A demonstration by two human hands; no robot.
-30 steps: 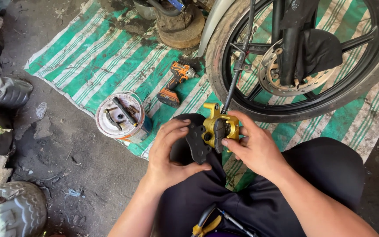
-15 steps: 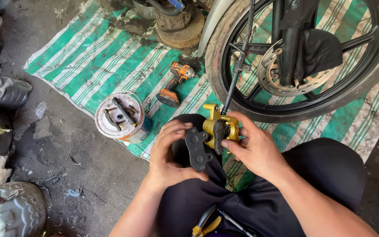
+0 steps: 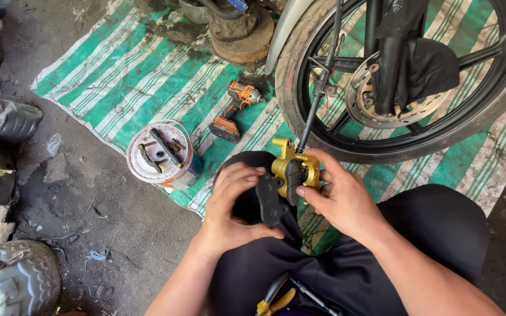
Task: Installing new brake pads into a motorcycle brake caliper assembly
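My right hand grips a gold brake caliper over my knee, with its black hose running up toward the motorcycle front wheel. My left hand holds a dark brake pad right beside the caliper, touching or nearly touching it. A brake disc shows inside the wheel, partly covered by a black cloth.
An orange and black cordless drill lies on the green and white striped mat. A round tin with tools and small parts stands at the mat's edge. Yellow-handled pliers rest at my lap. A worn tyre lies at the lower left.
My left hand has shifted the brake pad slightly against the caliper. The right hand and caliper stay in nearly the same place.
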